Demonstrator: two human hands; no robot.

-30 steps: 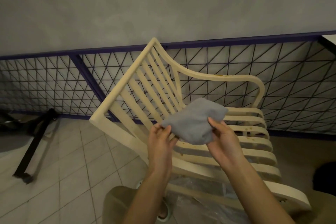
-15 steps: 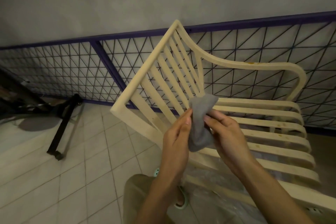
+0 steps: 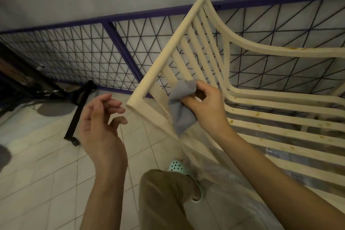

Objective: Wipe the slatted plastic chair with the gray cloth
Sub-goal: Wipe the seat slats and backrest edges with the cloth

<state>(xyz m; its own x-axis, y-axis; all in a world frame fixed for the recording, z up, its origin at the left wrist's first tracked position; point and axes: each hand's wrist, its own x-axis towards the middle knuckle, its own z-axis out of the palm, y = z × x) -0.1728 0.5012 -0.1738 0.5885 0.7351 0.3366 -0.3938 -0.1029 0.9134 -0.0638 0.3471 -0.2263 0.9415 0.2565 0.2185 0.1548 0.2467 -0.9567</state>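
Cloth (image 3: 182, 112) pinched in R hand (image 3: 207, 104) at chair (image 3: 168, 52) back; L hand (image 3: 100, 119) empty (fingers loose)

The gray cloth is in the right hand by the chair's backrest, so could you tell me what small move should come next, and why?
Probably press the gray cloth flat onto the nearest backrest slat and stroke along it. The right hand pinches the cloth bunched and dangling beside the slats of the chair, so little fabric would meet plastic. The left hand hangs free, empty.
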